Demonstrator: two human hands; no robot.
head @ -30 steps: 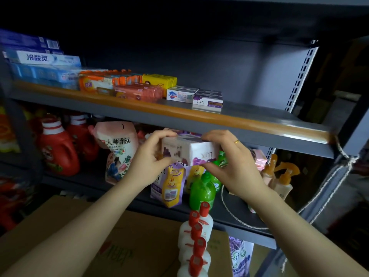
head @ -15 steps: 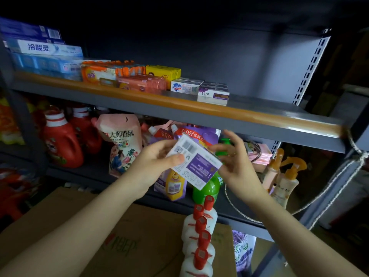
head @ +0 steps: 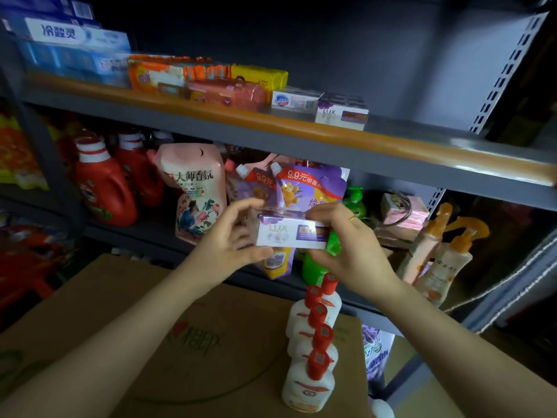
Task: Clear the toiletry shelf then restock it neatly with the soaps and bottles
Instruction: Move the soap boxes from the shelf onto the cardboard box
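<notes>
Two hands, left hand (head: 224,245) and right hand (head: 346,251), grip the soap box (head: 291,235); its front now faces up.

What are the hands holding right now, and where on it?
A purple Lux soap box, held by its two short ends: left hand on the left end, right hand on the right.

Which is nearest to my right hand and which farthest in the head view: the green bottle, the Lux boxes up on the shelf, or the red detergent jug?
From the right hand:
1. Green bottle, just below it, partly hidden.
2. Lux boxes, above on the upper shelf.
3. Red detergent jug, far left on the lower shelf.
</notes>
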